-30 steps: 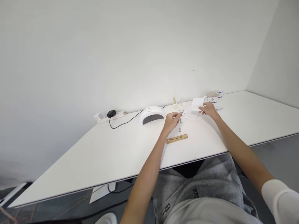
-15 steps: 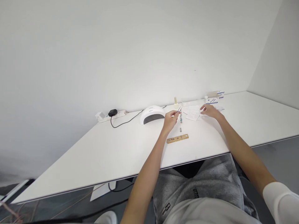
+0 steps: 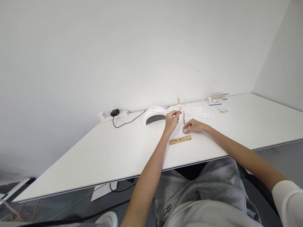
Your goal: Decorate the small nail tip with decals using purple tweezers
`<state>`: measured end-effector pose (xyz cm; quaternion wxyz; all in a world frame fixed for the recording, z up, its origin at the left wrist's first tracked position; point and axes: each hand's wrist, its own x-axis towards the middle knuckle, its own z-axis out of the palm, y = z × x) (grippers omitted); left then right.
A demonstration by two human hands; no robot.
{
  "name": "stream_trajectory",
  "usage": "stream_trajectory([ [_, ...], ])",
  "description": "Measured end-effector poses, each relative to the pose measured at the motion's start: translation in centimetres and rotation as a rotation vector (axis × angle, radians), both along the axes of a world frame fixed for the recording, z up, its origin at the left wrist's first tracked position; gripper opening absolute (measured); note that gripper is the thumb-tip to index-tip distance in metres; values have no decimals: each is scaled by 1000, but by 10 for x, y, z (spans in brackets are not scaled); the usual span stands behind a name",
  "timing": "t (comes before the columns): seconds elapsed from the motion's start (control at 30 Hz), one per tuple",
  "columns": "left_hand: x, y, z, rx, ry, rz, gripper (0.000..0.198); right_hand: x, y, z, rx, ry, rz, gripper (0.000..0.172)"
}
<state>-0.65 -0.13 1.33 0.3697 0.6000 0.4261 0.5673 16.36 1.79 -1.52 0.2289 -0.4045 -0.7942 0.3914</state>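
Note:
My left hand is raised a little over the white table, fingers pinched on thin metal tweezers that point up and right. My right hand rests on the table just right of it, fingers curled around a small silvery item at its fingertips. A wooden strip with round holes lies directly in front of both hands. A small blue-grey object lies between the hands.
A white dome-shaped nail lamp stands behind the left hand, its cable running to a power strip. A small yellowish bottle, paper sheets and small white-and-blue boxes lie further back right.
My right hand let go of the white paper at the back right and came forward and left to the small item by the wooden strip. My left hand stayed, tweezers raised slightly.

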Motion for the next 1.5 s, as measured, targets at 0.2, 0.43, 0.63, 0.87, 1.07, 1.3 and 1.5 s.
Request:
stream_trajectory([
  [0.2, 0, -1, 1, -3, 9, 4, 21, -8, -3, -4, 12, 3, 18, 26],
  [0.43, 0, 0, 0, -15, 6, 4, 22, -10, -1, -12, -8, 52, -15, 21],
  [0.63, -1, 1, -2, -5, -25, -6, 23, -11, 4, -12, 93, 181, -25, 20],
  [0.87, -2, 4, -3, 30, 8, 17, 22, 3, 15, 4, 102, 486, -150, 24],
  [1.07, 0, 4, -9, 204, 245, 98, 21, 12, 23, 4, 146, 606, -303, 24],
  [1.3, 4, 3, -20, 429, 517, 137, 16, 11, 23, 5, 270, 663, -353, 26],
  [1.5, 5, 4, -22, 561, 562, 186, 14, 12, 20, 8, 322, 684, -369, 24],
])
